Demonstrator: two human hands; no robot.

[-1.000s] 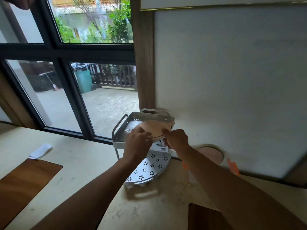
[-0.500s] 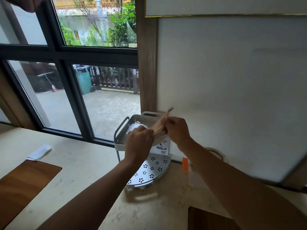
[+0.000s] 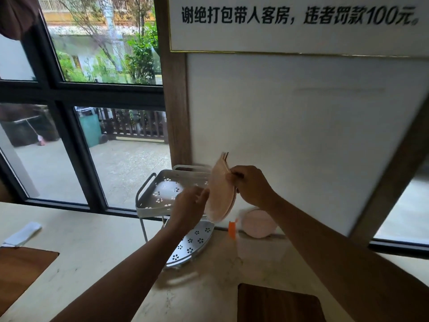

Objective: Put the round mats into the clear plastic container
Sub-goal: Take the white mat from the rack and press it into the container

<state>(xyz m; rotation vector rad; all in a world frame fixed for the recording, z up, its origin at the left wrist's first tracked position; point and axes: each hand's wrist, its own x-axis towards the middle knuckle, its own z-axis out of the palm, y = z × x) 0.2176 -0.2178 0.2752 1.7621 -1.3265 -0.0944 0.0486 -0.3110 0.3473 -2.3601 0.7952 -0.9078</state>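
Head view: a person stands at a pale stone counter (image 3: 97, 259) beside a black-framed window (image 3: 69, 94), holding a small stack of round mats (image 3: 218, 194) up on edge above a white two-tier corner rack (image 3: 160, 194). The right hand (image 3: 251, 185) pinches the stack at its far right rim, thumb on the near face and fingers behind. The left hand (image 3: 189, 206) is at the left edge of the stack with fingers loosely curled; motion blur makes it impossible to tell whether it grips the mats or only touches them. The mats are pinkish-tan, tilted nearly upright, and lifted clear of the rack's upper shelf. To the right, against the white wall panel (image 3: 301, 135), sits the clear plastic container (image 3: 257, 224) with an orange clip (image 3: 232, 228) on its left side; something round and pink shows inside it. A folded white cloth (image 3: 22, 234) lies at far left on the counter, near a wooden inlay (image 3: 21, 273). Another wooden inlay (image 3: 278, 303) sits at the near edge. A sign with Chinese text (image 3: 297, 17) hangs above.
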